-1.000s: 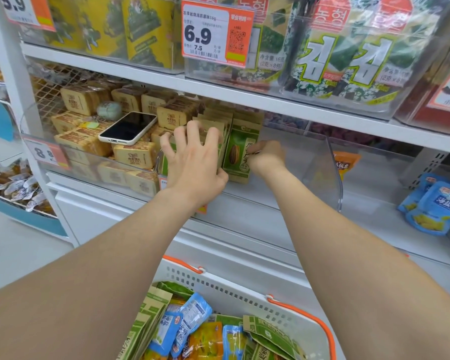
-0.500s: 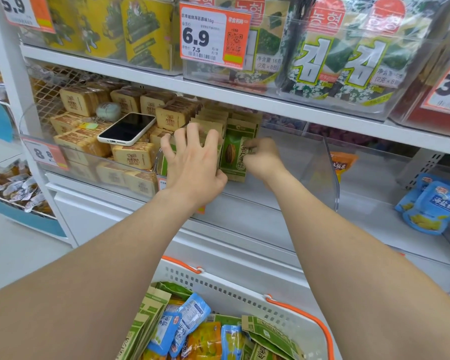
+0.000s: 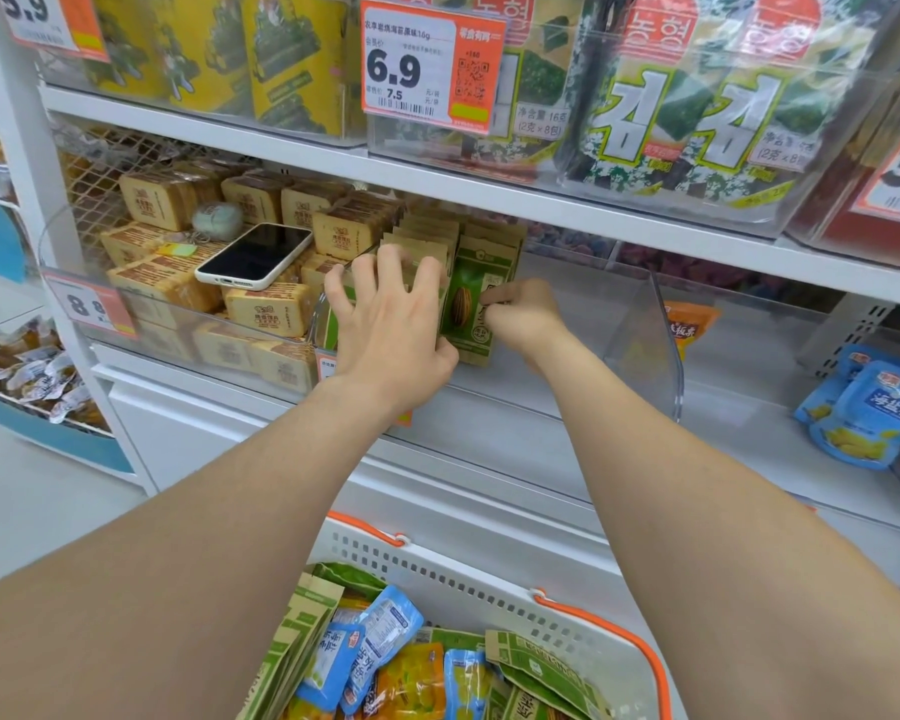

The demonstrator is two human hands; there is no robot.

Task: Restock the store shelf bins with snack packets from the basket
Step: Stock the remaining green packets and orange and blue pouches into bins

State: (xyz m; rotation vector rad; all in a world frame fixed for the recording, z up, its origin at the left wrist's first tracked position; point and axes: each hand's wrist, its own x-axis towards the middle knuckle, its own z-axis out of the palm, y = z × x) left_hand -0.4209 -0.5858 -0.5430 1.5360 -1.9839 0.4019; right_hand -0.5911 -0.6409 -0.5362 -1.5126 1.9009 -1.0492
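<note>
Left bin: white-cased phone (image 3: 254, 256) lying face up on tan packets (image 3: 268, 309). Left hand (image 3: 391, 330), fingers spread and bent over the tops of an upright row of green sunflower-seed packets (image 3: 471, 309) in the clear shelf bin (image 3: 645, 324), thumb clamping their face. Basket (image 3: 489, 579) below, holding mixed packets. Right hand (image 3: 523, 317) curled, pinching the front packet's right edge. Far right: blue pouches (image 3: 863, 413) on the shelf.
</note>
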